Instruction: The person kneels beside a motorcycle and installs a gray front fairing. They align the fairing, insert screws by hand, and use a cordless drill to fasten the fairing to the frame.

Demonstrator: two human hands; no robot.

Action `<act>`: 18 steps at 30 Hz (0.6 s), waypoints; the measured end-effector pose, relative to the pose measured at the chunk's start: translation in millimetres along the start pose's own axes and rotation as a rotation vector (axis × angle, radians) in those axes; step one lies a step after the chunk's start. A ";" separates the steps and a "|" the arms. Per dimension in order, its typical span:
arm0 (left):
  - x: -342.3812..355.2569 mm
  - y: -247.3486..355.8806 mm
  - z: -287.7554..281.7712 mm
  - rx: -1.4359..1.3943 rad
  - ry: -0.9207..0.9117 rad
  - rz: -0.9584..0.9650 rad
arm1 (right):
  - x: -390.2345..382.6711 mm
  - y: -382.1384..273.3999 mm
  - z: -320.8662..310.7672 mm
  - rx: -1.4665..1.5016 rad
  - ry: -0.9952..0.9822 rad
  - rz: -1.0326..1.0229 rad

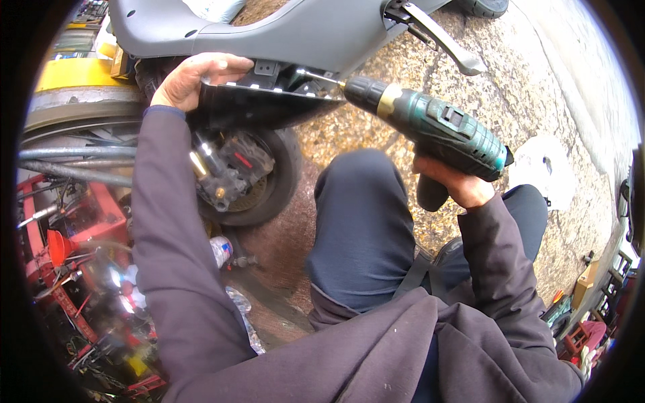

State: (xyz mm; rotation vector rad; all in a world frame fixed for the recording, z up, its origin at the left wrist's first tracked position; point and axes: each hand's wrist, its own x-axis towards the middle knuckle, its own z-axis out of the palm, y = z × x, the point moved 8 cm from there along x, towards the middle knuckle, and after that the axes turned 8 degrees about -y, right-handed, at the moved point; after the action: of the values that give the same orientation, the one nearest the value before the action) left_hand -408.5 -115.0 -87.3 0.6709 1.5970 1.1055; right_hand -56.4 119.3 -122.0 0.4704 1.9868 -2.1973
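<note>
My right hand [457, 181] is wrapped round the grip of a green and black cordless drill [443, 124]. From its chuck a long thin bit [319, 77] points left, and its tip reaches the gap under the grey scooter body [269, 37]. A glossy black plastic panel [269, 106] with clips along its upper edge hangs tilted below that body. The fingers of my left hand [191, 79] lie over the panel's left end, gripping it against the scooter. A black bracket [267, 70] sits in the gap between them. What the bit's tip meets is hard to make out.
Below the panel lies a wheel [285, 174] with metal parts on it. Red metal frames [94, 221], pipes [80, 158] and a red funnel [60, 247] crowd the left. A lever [450, 47] juts from the scooter. A white bag [547, 168] rests on the stony ground at right.
</note>
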 end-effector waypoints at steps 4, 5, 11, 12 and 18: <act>2.5 -10.5 0.5 -0.098 -0.006 -0.053 | -5.0 -2.2 5.0 0.056 0.034 -0.088; 2.8 -12.9 0.9 -0.124 -0.003 -0.071 | -6.3 0.4 5.0 0.068 0.052 -0.070; 5.3 -18.3 3.5 -0.180 0.014 -0.108 | -12.3 10.1 11.5 0.089 0.006 -0.071; 5.6 -17.5 4.5 -0.184 0.013 -0.096 | -14.1 10.9 11.6 0.104 0.013 -0.093; 6.6 -16.6 10.6 -0.097 0.052 -0.143 | -20.4 20.4 11.8 0.142 0.029 -0.116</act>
State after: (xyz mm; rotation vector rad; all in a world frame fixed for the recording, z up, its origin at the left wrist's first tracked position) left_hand -398.7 -112.9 -105.5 0.4601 1.5984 1.0945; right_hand -32.4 103.2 -133.8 0.4153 1.9264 -2.4269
